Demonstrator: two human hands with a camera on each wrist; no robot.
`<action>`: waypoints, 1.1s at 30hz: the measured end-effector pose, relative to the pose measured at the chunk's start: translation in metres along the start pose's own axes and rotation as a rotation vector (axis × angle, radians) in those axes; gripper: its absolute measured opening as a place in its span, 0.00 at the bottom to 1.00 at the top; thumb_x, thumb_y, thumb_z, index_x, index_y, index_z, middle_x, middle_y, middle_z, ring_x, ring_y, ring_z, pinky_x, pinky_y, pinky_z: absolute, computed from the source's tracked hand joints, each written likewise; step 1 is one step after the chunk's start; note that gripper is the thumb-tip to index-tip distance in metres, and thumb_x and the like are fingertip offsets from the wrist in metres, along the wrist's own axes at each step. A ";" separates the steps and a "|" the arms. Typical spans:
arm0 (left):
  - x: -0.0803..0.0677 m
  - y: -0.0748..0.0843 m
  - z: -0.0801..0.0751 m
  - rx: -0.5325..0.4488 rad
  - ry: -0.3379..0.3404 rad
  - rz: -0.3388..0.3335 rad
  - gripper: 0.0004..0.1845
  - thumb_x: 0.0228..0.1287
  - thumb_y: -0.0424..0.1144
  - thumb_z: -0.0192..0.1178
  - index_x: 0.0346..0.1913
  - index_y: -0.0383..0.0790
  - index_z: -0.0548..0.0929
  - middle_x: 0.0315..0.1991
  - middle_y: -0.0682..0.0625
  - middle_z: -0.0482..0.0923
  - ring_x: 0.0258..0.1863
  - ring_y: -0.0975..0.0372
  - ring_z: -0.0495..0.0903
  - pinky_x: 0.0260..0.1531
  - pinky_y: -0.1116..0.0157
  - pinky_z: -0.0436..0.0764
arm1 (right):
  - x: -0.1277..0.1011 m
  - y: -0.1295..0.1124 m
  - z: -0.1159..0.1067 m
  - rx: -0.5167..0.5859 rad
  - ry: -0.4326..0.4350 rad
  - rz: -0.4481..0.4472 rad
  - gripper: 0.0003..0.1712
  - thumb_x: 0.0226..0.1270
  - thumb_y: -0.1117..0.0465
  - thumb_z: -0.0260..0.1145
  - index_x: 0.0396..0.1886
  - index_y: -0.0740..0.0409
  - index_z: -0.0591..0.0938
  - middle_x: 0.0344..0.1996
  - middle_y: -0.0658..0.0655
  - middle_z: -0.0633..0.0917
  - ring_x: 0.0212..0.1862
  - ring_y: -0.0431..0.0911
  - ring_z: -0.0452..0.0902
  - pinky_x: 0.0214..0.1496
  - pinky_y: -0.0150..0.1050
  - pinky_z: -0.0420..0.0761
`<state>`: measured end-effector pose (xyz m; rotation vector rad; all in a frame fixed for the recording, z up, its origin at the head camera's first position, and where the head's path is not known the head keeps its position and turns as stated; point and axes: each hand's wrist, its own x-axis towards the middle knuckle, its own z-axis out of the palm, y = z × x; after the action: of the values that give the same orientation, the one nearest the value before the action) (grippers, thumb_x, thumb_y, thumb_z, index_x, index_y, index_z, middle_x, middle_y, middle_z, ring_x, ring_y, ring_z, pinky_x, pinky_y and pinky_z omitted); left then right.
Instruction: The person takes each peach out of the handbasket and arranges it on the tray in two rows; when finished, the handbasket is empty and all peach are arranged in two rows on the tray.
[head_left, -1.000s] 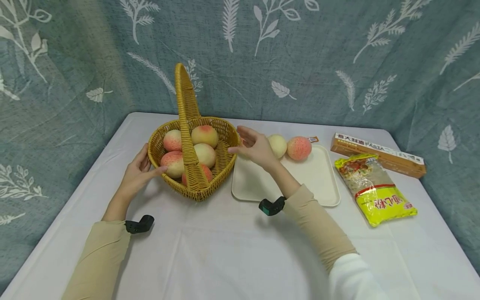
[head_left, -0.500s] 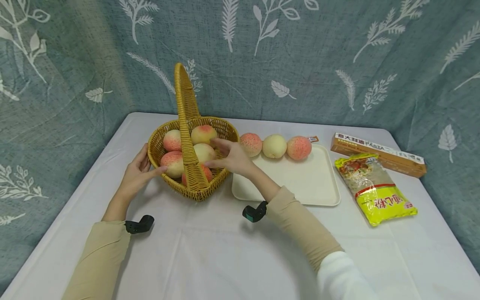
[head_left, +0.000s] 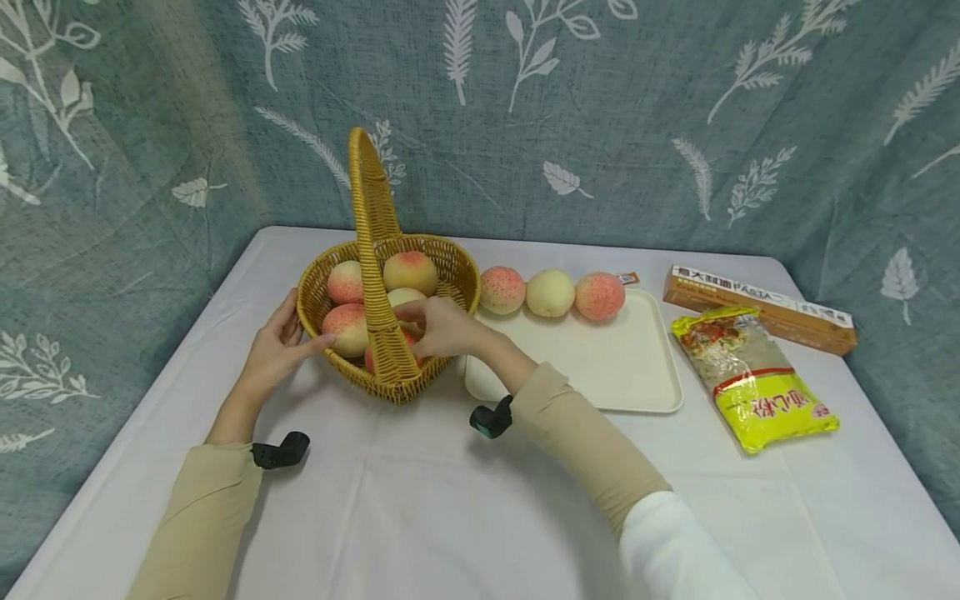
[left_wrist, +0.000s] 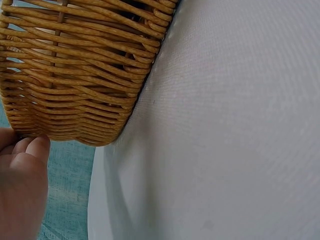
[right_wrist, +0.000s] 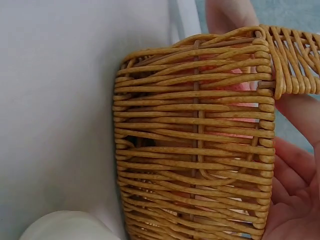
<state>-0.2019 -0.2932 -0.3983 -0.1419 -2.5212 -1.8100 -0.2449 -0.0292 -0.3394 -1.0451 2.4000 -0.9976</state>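
Note:
A woven wicker basket (head_left: 450,325) with a tall arched handle (head_left: 367,200) holds several peaches. My left hand (head_left: 272,346) grips its left rim, thumb over the edge and fingers along the outside. In the left wrist view, fingertips touch the weave. My right hand (head_left: 442,327) is inside the basket's right side, bent over a pale peach (head_left: 406,295) and a red peach (head_left: 371,360) near the handle's base. Its fingertips are partly hidden, so its hold is unclear. A red-and-cream peach (head_left: 347,329) and a yellowish peach (head_left: 410,272) lie beside them.
A white tray (head_left: 592,375) stands right of the basket. A speckled peach (head_left: 502,289), a cream peach (head_left: 551,292) and a pink peach (head_left: 600,296) line its back edge. Farther right lie a pasta box (head_left: 757,312) and a yellow food bag (head_left: 753,379).
My right hand has moved left from the basket's right rim, down into the basket among the peaches. My left hand stays on the rim, and the basket has not moved.

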 end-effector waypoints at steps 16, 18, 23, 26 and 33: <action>-0.008 0.020 0.005 -0.008 -0.006 -0.038 0.49 0.56 0.37 0.61 0.68 0.42 0.36 0.69 0.44 0.33 0.66 0.60 0.40 0.63 0.73 0.50 | 0.008 -0.004 0.005 -0.189 -0.104 -0.126 0.26 0.46 0.53 0.71 0.48 0.51 0.78 0.31 0.47 0.79 0.33 0.38 0.67 0.35 0.23 0.68; -0.009 0.020 0.005 -0.007 -0.005 -0.036 0.48 0.56 0.37 0.61 0.68 0.42 0.36 0.69 0.44 0.33 0.66 0.59 0.40 0.63 0.73 0.50 | 0.010 -0.004 0.006 -0.193 -0.117 -0.141 0.23 0.46 0.51 0.70 0.45 0.51 0.79 0.30 0.47 0.80 0.34 0.37 0.68 0.39 0.22 0.69; -0.007 0.013 0.004 -0.010 -0.003 -0.028 0.49 0.55 0.39 0.61 0.69 0.43 0.36 0.69 0.46 0.34 0.66 0.61 0.41 0.62 0.74 0.50 | 0.014 -0.005 0.008 -0.183 -0.164 -0.104 0.18 0.49 0.47 0.67 0.36 0.51 0.79 0.25 0.47 0.78 0.32 0.36 0.68 0.39 0.22 0.70; -0.003 0.002 0.003 -0.001 -0.004 -0.008 0.48 0.55 0.40 0.61 0.69 0.46 0.36 0.69 0.49 0.34 0.66 0.64 0.41 0.62 0.76 0.51 | 0.013 -0.005 0.008 -0.186 -0.158 -0.086 0.17 0.49 0.47 0.67 0.35 0.51 0.80 0.22 0.46 0.78 0.30 0.37 0.68 0.37 0.22 0.71; 0.005 -0.021 -0.002 -0.004 0.012 0.021 0.49 0.53 0.42 0.63 0.69 0.51 0.39 0.69 0.52 0.37 0.66 0.65 0.43 0.61 0.77 0.53 | 0.012 -0.005 0.007 -0.220 -0.135 -0.131 0.17 0.48 0.49 0.69 0.37 0.51 0.81 0.20 0.46 0.77 0.27 0.36 0.67 0.35 0.22 0.71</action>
<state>-0.2089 -0.3010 -0.4169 -0.1567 -2.4979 -1.8028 -0.2463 -0.0439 -0.3407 -1.3163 2.3943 -0.6885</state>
